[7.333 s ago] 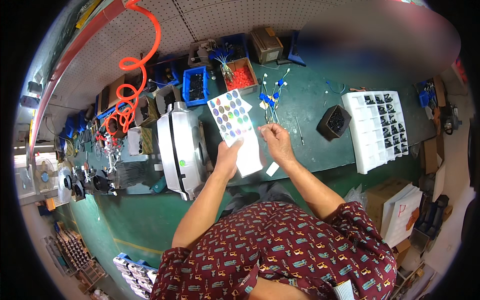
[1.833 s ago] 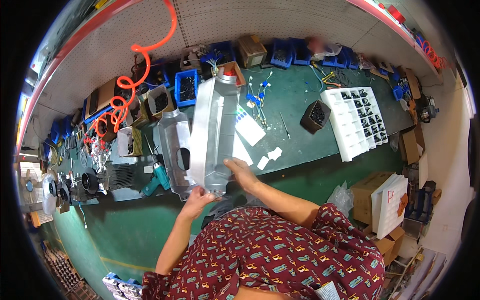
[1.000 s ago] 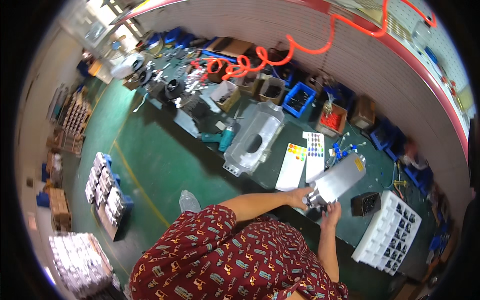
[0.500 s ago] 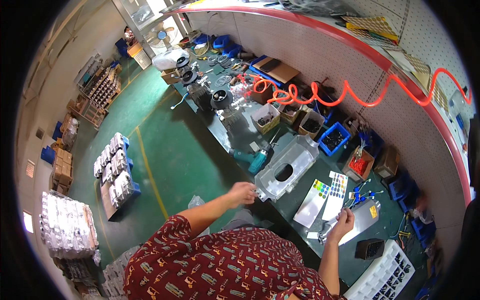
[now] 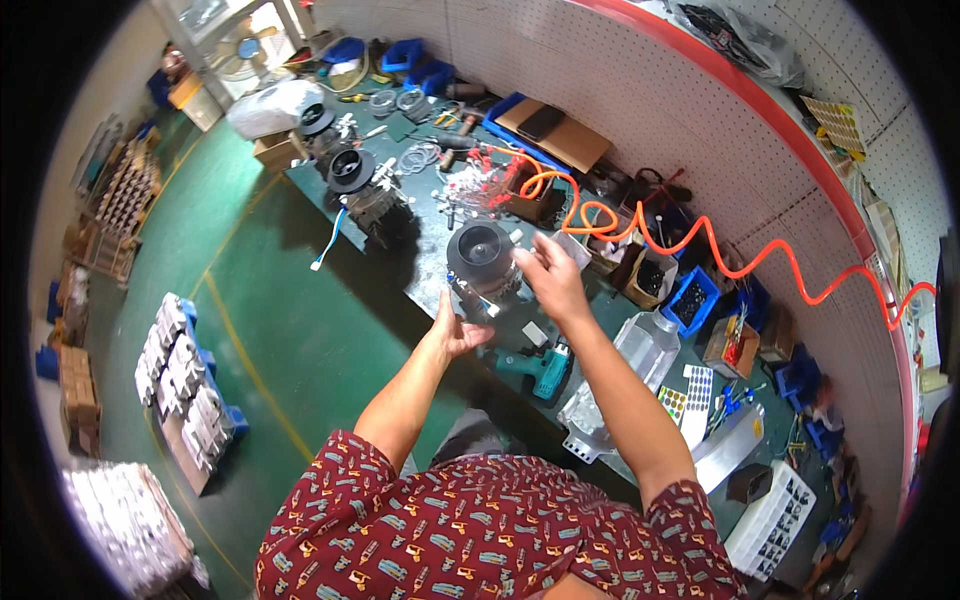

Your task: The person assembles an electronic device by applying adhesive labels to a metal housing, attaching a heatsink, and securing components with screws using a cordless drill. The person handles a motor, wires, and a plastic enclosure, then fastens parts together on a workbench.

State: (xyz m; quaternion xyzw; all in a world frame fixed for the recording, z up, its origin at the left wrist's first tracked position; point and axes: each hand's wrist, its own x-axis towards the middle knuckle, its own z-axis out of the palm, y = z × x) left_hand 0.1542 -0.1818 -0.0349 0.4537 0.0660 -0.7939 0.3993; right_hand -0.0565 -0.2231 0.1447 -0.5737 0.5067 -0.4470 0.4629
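A motor assembly with a round black fan wheel [image 5: 480, 252] and metal parts below it stands at the bench's near edge in front of me. My left hand [image 5: 456, 330] is at its near left side, with fingers and thumb apart. At its right side, my right hand [image 5: 552, 278] has its fingers spread beside the wheel's rim. Whether either hand touches the assembly is hard to see. To the right of it lie a teal cordless drill [image 5: 548, 370] and a silver metal housing [image 5: 640, 350], partly hidden by my right forearm.
Two similar motor assemblies with black wheels [image 5: 350, 170] stand farther left on the bench. An orange coiled hose [image 5: 705, 235] hangs across the back. Blue bins [image 5: 692, 300] and cartons of small parts line the wall. A white tray [image 5: 772, 520] holds black parts at right.
Both hands have moved left and away from me: from the silver housing and the sticker sheets to the nearest motor assembly. The view has shifted left too.
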